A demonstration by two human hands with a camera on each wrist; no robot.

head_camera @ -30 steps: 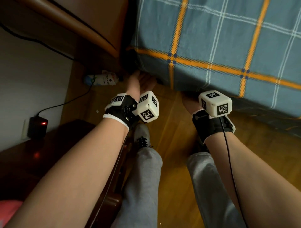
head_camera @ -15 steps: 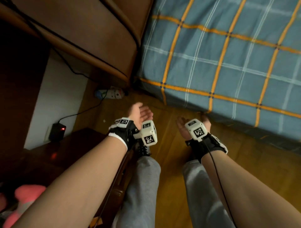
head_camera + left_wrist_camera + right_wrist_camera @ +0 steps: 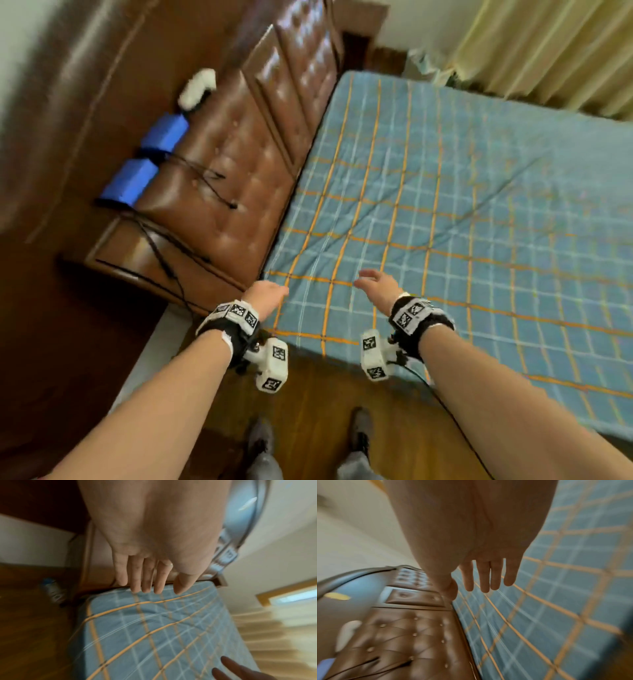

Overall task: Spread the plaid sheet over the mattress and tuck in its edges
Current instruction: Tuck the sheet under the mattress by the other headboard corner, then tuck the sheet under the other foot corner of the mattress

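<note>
While plaid sheet (image 3: 445,212) lies flat over mattress, left hand (image 3: 267,296) and right hand (image 3: 376,284) hover above near corner beside headboard (image 3: 246,164), fingers straight, holding nothing.

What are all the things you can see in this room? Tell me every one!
blue plaid sheet with orange lines: one, spread over the mattress.
brown tufted leather headboard: one, left of the bed.
blue boxes: two, on the headboard's ledge.
white fluffy thing: one, beyond the boxes.
black cables: several, across the headboard.
cream curtain: one, far side.
wooden floor: brown, near side.
plastic bottle: one, on the floor.
grey shoes: two.
left hand: open, above the sheet's corner.
right hand: open, above the sheet.
</note>
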